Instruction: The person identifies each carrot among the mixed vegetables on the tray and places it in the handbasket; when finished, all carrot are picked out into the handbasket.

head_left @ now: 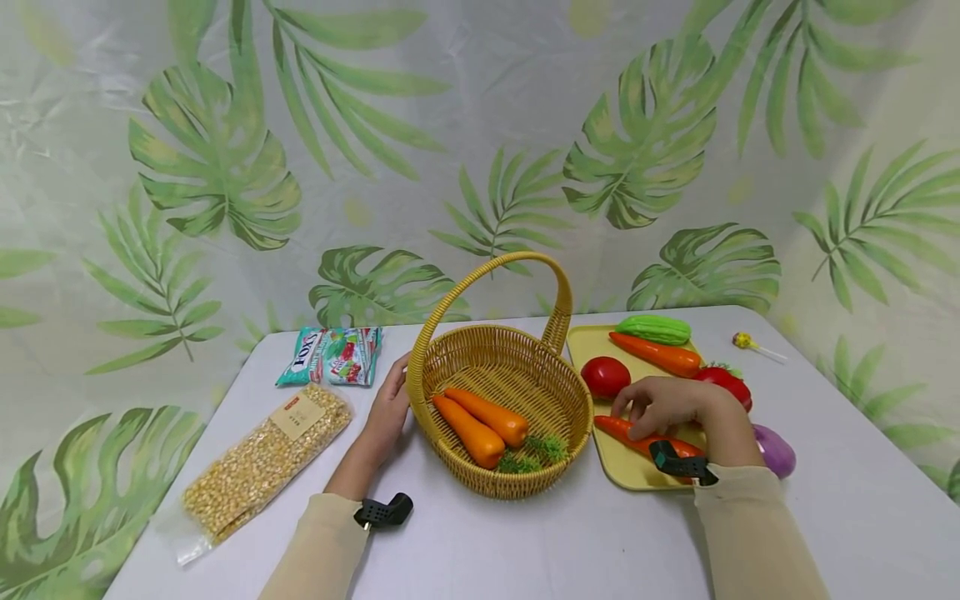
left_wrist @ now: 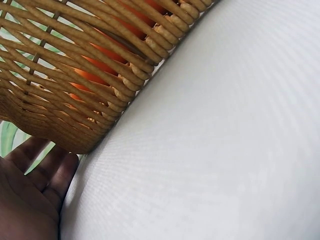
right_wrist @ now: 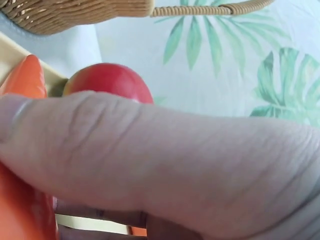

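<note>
My left hand [head_left: 388, 408] rests against the left side of a woven basket [head_left: 480, 483], its fingers fairly straight along the wicker in the left wrist view. Inside the basket lie two orange carrots [head_left: 467, 432] with green tops. On the yellow tray [head_left: 626, 477] to the right, my right hand [head_left: 678, 402] pinches another carrot [head_left: 621, 428] between thumb and fingers. The right wrist view has the thumb across this carrot [right_wrist: 22, 210], with a red tomato-like vegetable [right_wrist: 107, 82] just beyond. Part of the held carrot is hidden beneath the hand and wrist strap.
Farther back on the tray are a carrot [head_left: 660, 355] and a green bumpy gourd [head_left: 654, 329]. A red vegetable [head_left: 726, 385] and a purple eggplant [head_left: 776, 450] lie at its right, near a lollipop [head_left: 757, 347]. Leftward are a corn-kernel bag [head_left: 255, 467] and a candy bag [head_left: 333, 354].
</note>
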`<state>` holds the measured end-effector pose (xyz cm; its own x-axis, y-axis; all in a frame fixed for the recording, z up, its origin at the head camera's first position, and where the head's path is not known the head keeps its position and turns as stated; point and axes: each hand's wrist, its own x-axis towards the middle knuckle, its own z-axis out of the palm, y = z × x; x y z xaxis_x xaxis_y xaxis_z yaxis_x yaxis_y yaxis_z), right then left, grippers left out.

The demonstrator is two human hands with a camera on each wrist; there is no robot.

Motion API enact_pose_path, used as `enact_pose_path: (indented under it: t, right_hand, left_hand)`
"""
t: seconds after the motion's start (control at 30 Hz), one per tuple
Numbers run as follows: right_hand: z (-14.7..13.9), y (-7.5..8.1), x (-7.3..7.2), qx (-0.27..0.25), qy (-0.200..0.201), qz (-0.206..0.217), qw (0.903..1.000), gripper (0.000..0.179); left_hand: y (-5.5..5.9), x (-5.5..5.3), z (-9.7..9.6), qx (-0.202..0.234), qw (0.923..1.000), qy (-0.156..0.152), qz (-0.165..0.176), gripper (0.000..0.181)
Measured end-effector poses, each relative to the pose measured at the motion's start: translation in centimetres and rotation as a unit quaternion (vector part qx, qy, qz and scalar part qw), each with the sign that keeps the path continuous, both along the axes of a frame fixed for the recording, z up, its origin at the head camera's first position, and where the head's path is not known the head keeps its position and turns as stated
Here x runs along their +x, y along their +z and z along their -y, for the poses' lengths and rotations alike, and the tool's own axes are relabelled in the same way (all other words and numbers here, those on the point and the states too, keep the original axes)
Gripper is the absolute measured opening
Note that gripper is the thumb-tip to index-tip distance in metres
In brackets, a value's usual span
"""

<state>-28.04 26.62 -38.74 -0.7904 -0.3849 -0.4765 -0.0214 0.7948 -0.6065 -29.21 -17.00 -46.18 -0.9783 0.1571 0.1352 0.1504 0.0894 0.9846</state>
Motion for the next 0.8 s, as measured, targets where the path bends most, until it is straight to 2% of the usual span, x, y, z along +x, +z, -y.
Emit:
enact_pose_path:
  t: [0.23,0.53,0.8]
  right_hand:
    - [-0.2,-0.1,-0.1,-0.004,0.003,-0.009,0.9999,0.029]
    - [-0.2,0.7,0.2,-0.020,0.009,-0.037,0.9991,0.029]
    - [-0.2,1.7,0.0,-0.073,0.023,-0.075,0.9942,0.036]
  left_hand:
    - [0.0,0.0,0.0,0.000,1.0000,0.000,0.000,0.044]
    - [0.1,0.1,-0.1,-0.002,1.0000,-0.001,-0.002,0.044]
    - [0.2,0.1,0.0,0.000,1.0000,0.000,-0.004,0.044]
